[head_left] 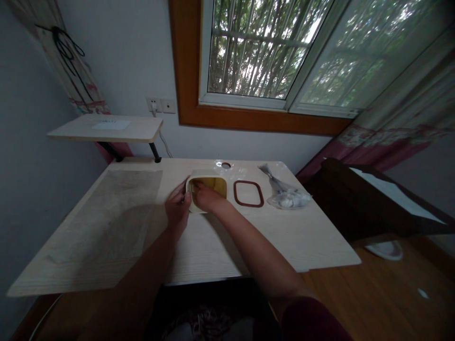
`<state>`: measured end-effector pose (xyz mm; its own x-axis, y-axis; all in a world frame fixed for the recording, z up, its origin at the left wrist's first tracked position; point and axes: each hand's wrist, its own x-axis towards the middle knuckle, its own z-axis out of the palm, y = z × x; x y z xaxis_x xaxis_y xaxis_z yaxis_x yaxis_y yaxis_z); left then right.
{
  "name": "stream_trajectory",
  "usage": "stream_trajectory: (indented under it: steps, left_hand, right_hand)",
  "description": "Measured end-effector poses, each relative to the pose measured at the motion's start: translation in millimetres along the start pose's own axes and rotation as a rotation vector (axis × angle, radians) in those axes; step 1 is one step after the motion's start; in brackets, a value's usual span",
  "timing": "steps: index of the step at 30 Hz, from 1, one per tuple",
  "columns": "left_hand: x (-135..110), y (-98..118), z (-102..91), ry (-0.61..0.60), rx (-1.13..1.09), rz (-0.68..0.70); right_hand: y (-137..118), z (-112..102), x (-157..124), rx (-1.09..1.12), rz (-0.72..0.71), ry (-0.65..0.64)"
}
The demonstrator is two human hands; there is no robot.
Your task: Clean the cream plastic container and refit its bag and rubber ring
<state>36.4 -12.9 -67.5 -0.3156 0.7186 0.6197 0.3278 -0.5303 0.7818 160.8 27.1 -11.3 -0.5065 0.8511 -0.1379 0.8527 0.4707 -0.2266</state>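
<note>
A cream, square box [209, 182] with a yellow inside lies on the pale wooden desk [149, 237]. My left hand [177, 207] rests against its left side, fingers curled round the edge. My right hand [205, 196] reaches into the box from the front, fingers bent down inside it; what they touch is hidden. A dark red-brown rounded ring [248, 193], like a seal, lies flat on the desk just right of the box.
A clear plastic bag [286, 194] with a twisted top lies right of the ring. A raised shelf [106, 128] stands at the desk's back left. A round cable hole [226, 165] sits behind the box. A dark wooden cabinet [359, 203] stands to the right.
</note>
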Motion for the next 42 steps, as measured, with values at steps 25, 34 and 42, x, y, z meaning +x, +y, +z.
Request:
stream_trajectory:
  steps: [25,34,42]
  left_hand:
    - [-0.9,0.1,-0.5,0.011,0.064,0.039]
    - [-2.2,-3.3,0.4,0.131,0.163,0.082]
    - [-2.0,1.2,0.4,0.061,0.115,-0.012]
  right_hand:
    - [-1.8,1.0,-3.1,-0.134,0.018,-0.055]
    - [-3.8,-0.9,-8.0,-0.141,0.029,0.01]
    - [-5.3,-2.2,-7.6,-0.145,0.061,0.002]
